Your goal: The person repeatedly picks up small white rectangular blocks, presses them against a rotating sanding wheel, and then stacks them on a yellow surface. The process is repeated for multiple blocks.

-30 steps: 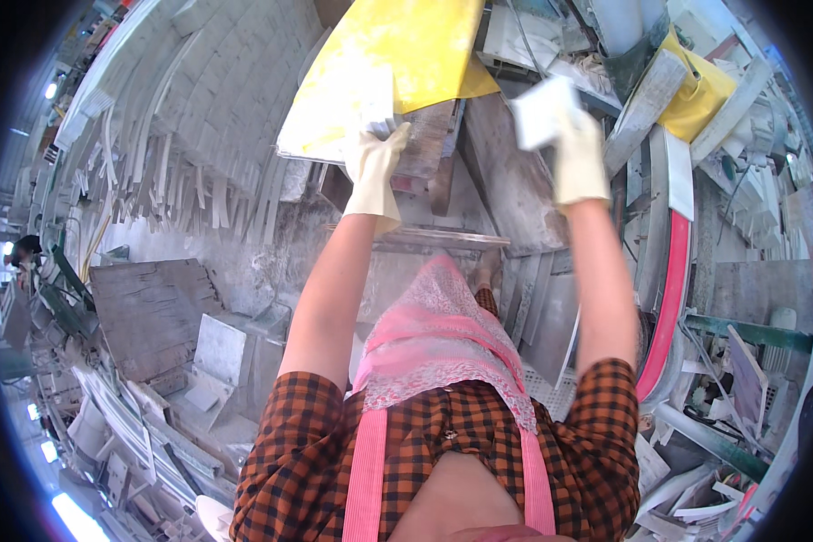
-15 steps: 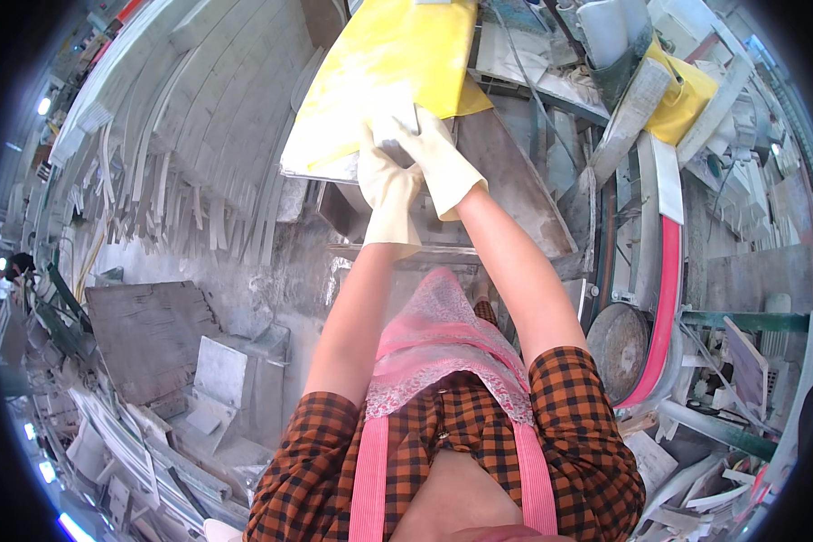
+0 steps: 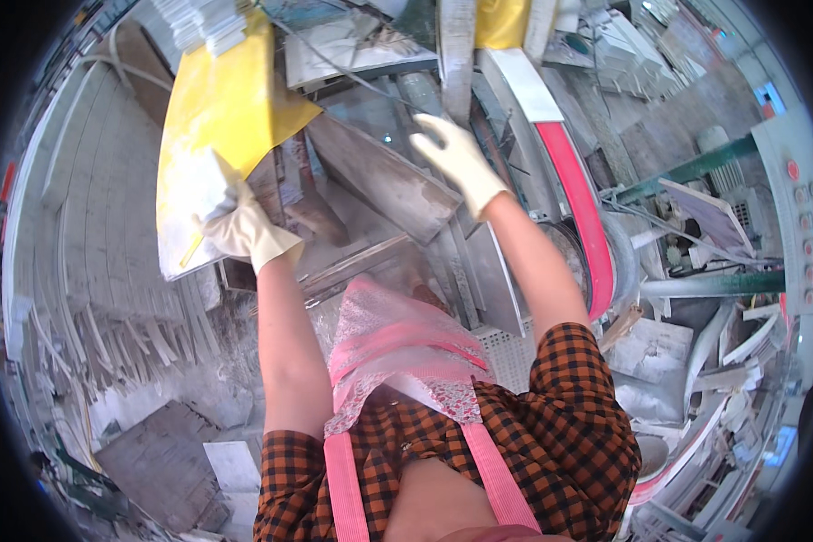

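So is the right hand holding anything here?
No, the right hand is open with fingers spread over the grey slab, gripping nothing.

— Both hands, the left hand and the right hand, are in cream-white gloves.

— And that sheet is bright yellow, dusted pale white near the lower edge.

— The shirt is an orange-and-black check. The apron is pink, with a see-through patterned layer and plain pink straps.

— That curved guard is red with a white upper end. The slab is dull grey.
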A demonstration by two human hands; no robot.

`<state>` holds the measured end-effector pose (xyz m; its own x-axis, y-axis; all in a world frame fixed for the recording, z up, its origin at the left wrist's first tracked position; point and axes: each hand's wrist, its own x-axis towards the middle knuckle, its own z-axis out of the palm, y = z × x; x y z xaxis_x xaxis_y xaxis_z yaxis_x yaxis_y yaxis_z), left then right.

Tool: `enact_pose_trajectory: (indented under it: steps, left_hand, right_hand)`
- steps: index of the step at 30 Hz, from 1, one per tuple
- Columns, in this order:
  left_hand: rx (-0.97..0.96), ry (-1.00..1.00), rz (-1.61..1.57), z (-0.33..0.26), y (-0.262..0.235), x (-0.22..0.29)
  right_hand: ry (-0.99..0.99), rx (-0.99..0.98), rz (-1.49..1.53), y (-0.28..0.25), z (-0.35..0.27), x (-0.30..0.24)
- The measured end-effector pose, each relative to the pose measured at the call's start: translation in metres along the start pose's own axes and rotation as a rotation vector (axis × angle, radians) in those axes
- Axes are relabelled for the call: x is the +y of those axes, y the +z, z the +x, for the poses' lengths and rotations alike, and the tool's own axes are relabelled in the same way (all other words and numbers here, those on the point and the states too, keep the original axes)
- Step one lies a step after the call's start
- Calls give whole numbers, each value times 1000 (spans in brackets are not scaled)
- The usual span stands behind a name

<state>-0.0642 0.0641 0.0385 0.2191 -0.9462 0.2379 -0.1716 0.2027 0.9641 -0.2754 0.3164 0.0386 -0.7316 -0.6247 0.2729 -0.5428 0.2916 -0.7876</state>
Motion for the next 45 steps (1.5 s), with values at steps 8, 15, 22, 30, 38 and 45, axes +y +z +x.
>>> enact_pose_trajectory:
  steps: [8,15,22,30,38,45]
  left_hand:
    - [-11,3,338,13,-8,-18]
    - [-209,-243,1,-1,-15,-10]
    - [-162,-212,68,-13,-9,5]
    - [-118,-166,189,-19,-6,9]
    - [-128,-151,160,-2,-12,-17]
    - [-128,-17,412,25,-13,-44]
  right_hand:
    - [118,363,-277,-167,-24,134]
    - [199,303,-723,-167,54,169]
    - [179,139,-954,-137,157,182]
    - [219,154,-1102,-123,159,203]
    - [329,86,-1023,-137,77,170]
    - [305,24,-883,-162,9,156]
